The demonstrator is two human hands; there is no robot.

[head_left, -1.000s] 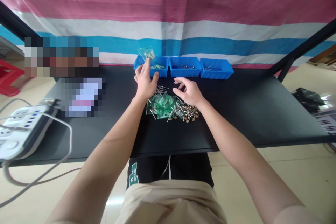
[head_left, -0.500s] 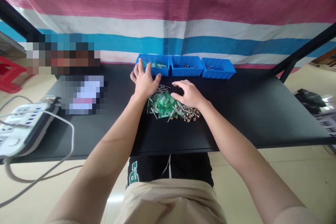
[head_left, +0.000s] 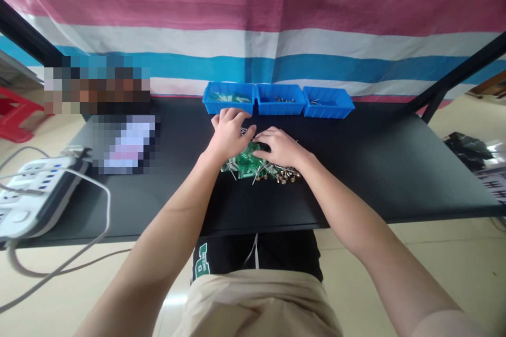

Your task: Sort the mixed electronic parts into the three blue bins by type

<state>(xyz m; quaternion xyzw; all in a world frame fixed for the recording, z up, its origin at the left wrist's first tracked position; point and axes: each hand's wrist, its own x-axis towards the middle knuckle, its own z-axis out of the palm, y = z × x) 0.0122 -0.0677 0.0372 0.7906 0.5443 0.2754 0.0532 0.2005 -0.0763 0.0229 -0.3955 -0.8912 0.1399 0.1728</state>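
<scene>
On the black table lies a mixed pile (head_left: 247,160) of green packets, thin metal pins and brass-coloured pieces. My left hand (head_left: 233,131) is over the pile's back left edge, its fingers apart and curved. From the right, my right hand (head_left: 279,146) reaches over the pile with thumb and fingers apart; nothing shows between them. Behind the hands stand three blue bins: the left bin (head_left: 211,108) holds green packets, the middle bin (head_left: 281,109) brass-coloured pieces, the right bin (head_left: 330,110) a few thin pins.
At the left of the black table (head_left: 379,168) are a white power strip (head_left: 29,189) with cables and a blurred-out flat object (head_left: 130,142). A striped sheet (head_left: 177,0) hangs behind. Black frame posts rise at both sides.
My left hand has moved from the left bin back toward me and right, over the pile. My right hand has shifted slightly left and closer to me.
</scene>
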